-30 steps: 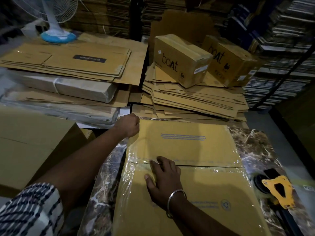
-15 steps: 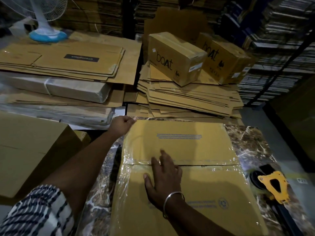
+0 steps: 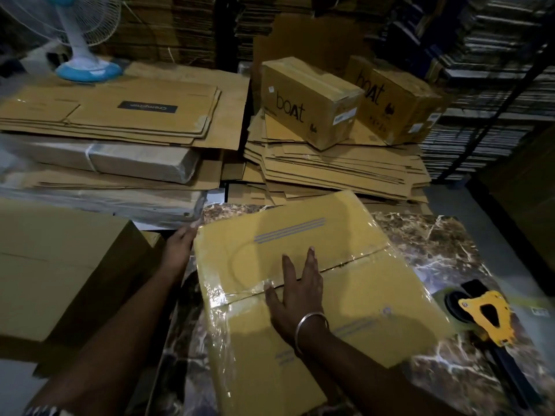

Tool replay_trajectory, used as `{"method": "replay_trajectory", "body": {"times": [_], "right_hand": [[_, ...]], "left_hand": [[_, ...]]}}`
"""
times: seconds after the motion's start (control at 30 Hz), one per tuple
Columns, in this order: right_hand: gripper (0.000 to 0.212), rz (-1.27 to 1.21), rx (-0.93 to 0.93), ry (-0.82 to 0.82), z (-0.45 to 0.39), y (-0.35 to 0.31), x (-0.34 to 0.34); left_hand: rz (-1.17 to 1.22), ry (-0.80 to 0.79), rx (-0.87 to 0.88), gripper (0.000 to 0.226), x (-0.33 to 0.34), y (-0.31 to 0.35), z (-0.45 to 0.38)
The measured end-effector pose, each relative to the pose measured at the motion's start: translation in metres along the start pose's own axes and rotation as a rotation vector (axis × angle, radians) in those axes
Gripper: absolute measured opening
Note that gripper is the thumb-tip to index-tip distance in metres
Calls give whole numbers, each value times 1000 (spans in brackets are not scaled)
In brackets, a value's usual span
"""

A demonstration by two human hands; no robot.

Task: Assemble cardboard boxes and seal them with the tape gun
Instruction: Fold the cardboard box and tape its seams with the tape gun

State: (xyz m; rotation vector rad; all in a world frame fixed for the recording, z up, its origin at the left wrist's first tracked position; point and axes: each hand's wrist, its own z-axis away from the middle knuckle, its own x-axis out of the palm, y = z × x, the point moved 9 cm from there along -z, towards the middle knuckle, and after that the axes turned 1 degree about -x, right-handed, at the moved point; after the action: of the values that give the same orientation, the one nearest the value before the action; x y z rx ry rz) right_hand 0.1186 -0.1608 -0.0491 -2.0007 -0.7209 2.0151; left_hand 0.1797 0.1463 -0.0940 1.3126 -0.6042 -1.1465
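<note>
Since a moment ago we have swung the taped box (image 3: 315, 283) counterclockwise on the marble table (image 3: 444, 250), right hand (image 3: 295, 292) flat with fingers spread across its seam, left hand (image 3: 180, 247) holding the far corner, fingers hidden, so uneven pushing could shove it into the tape gun (image 3: 483, 316).

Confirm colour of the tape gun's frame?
Yellow frame on the tape gun, rest black; head view, lower right.

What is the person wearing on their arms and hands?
The right hand is bare, with a thin silver bangle round the wrist. The left hand and forearm are bare too; a striped dark-and-white sleeve just shows at the bottom edge. No gloves or rings are visible.
</note>
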Motion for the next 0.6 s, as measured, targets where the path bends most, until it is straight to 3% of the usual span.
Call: {"method": "replay_trajectory", "body": {"times": [0.13, 0.23, 0.5, 0.6], "right_hand": [[71, -32, -82, -67, -8, -6, 5], [71, -32, -156, -91, -16, -8, 6], [76, -6, -305, -240, -25, 18, -12], [73, 63, -351, -237, -25, 35, -28]], "left_hand": [[213, 144, -43, 38, -32, -29, 30], [251, 278, -41, 28, -48, -35, 56], [-8, 424, 40, 32, -52, -51, 168], [-22, 381, 66, 32, -37, -53, 204]]}}
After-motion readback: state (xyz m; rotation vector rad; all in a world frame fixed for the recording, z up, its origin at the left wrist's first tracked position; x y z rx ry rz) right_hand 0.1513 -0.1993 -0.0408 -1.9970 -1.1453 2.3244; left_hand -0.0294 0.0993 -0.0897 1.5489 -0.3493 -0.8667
